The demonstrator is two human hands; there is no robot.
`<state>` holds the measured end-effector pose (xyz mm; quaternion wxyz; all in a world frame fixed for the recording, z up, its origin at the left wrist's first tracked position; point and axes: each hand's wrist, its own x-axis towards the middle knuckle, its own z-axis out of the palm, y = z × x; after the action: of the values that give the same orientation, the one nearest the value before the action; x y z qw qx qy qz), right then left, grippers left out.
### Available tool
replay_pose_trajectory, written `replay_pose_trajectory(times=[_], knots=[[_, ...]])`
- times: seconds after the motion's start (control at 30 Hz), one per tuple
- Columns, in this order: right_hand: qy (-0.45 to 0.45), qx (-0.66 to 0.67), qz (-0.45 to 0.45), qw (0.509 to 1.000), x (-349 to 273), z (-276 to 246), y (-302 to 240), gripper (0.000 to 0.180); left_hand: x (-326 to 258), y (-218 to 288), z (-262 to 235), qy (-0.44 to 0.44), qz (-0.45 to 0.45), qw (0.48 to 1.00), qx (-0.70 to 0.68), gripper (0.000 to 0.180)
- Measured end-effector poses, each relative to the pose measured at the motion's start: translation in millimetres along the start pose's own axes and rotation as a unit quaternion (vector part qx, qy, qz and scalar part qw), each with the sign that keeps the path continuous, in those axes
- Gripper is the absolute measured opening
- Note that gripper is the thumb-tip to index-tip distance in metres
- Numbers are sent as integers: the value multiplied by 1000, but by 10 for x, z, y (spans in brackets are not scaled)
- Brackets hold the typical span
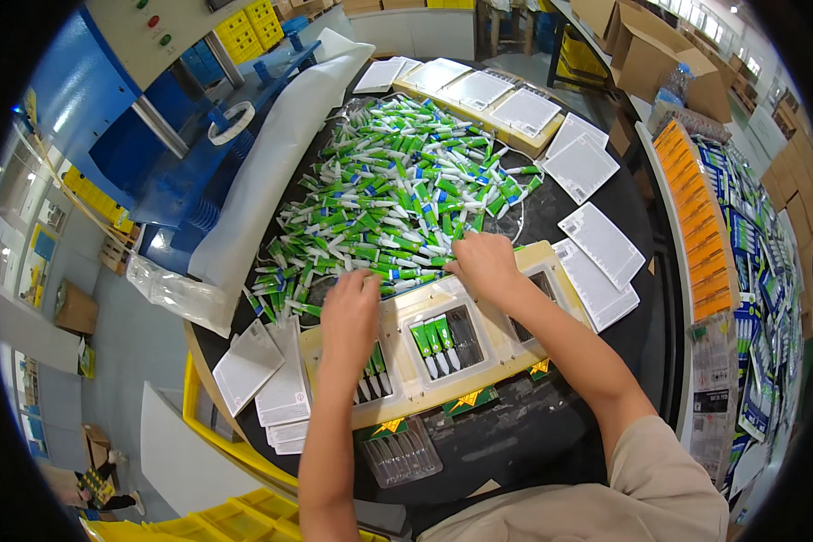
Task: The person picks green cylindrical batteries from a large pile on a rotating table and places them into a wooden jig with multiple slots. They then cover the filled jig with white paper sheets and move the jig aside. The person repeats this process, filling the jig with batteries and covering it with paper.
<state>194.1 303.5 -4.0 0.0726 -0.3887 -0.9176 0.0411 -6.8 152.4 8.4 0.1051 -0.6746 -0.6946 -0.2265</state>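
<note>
Tubes (384,194) in green and white lie heaped across the far middle of the dark desk (515,447). The left hand (352,307) bends over the heap's near edge, fingers curled; the right hand (486,264) reaches in farther right, also curled. I cannot tell whether either grips a tube, since the fingertips are hidden. Just nearer sits a yellow frame (498,348), with tubes in its left and middle wells. White cards (602,244) lie left and right of it.
</note>
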Motion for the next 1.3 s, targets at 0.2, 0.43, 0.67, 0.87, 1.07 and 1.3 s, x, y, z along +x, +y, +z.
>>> replay_pose_trajectory(times=[0.2, 0.43, 0.67, 0.87, 1.07, 1.3], knots=[[73, 70, 45, 994, -26, -48, 9, 17, 289, -377, 145, -239, -81, 967, 19, 22], [249, 147, -84, 954, -1228, -288, -212, 16, -2, -339, -4, -57, -11, 998, -12, 8], [246, 80, -75, 963, -1416, 79, -523, 18, -275, 51, -393, 91, -107, 978, -154, 10], [225, 101, -26, 969, -1373, -67, -612, 26, -560, 349, -521, 69, -210, 894, -389, 8], [119, 475, -24, 872, -1549, -418, -613, 33, -785, 887, -355, 23, -275, 764, -584, 9], [181, 388, 64, 901, -1567, -313, -339, 36, -714, 1000, -183, -58, -6, 989, -136, 53]])
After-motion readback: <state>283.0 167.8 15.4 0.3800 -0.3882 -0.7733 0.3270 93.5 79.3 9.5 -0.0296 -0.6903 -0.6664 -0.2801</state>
